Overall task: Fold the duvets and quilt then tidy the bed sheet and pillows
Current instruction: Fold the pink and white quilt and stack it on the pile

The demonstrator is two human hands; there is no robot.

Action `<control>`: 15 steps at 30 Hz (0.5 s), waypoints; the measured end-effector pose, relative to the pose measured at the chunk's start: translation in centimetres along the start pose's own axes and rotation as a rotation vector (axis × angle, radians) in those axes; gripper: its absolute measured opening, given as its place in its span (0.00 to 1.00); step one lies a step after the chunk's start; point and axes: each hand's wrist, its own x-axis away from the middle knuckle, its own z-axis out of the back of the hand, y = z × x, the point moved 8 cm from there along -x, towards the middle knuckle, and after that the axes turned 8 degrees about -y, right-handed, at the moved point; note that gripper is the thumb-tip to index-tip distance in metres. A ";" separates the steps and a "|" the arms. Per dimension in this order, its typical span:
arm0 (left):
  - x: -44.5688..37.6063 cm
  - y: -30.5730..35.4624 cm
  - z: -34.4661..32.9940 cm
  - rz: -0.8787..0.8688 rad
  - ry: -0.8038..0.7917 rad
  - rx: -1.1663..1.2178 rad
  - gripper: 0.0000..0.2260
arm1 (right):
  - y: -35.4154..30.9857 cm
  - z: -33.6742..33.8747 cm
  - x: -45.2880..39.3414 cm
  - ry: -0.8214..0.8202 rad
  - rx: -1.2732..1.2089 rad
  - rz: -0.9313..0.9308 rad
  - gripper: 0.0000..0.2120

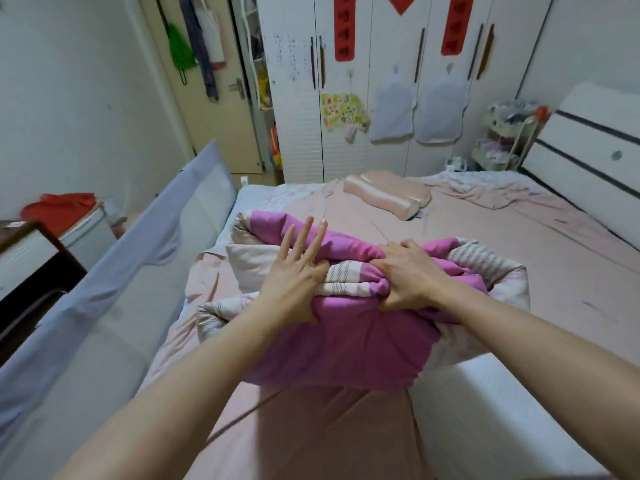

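A person's left hand (294,271) presses flat, fingers straight and spread, on a folded pink-and-striped quilt (346,327) lying on the pink bed sheet (519,244); the right hand (405,275) clutches a fold, fingertips buried in fabric, pillow (388,194) beyond

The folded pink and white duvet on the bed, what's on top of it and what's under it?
On top of the folded pink and white duvet: the left hand, fingers straight, and the right hand, gripping a fold. Under it lies the wrinkled pale pink bed sheet; anything beneath the bundle is covered.
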 end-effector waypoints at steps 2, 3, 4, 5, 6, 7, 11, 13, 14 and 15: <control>-3.1 -0.4 0.1 -0.107 -0.101 -0.073 0.43 | 0.7 -0.1 -0.9 -0.015 -0.042 0.032 0.26; -4.1 -0.2 0.1 -0.149 -0.159 -0.109 0.42 | 0.7 -0.1 -1.0 -0.031 -0.058 0.047 0.26; -5.5 0.3 0.0 -0.191 -0.203 -0.127 0.38 | 1.2 -0.2 -1.3 -0.045 -0.061 0.051 0.25; -6.3 0.9 -0.2 -0.221 -0.232 -0.129 0.33 | 1.6 -0.4 -1.3 -0.057 -0.060 0.052 0.24; -7.0 1.4 -0.4 -0.226 -0.242 -0.096 0.27 | 1.8 -0.5 -1.1 -0.054 -0.055 0.040 0.23; -7.6 1.6 -0.4 -0.212 -0.239 -0.023 0.22 | 2.0 -0.8 -1.0 -0.051 -0.062 -0.008 0.24; -9.4 0.5 0.1 -0.162 -0.234 0.107 0.18 | 1.1 -2.7 0.0 0.067 -0.060 -0.388 0.38; -10.0 -0.2 0.0 -0.178 -0.245 0.103 0.18 | 0.4 -3.0 0.2 0.086 -0.023 -0.408 0.49; -10.0 -0.3 -0.2 -0.186 -0.252 0.101 0.18 | 0.5 -3.2 0.0 0.056 0.005 -0.388 0.53; -10.0 -0.3 -0.2 -0.197 -0.247 0.094 0.18 | 1.1 -3.2 -0.3 0.001 0.020 -0.367 0.55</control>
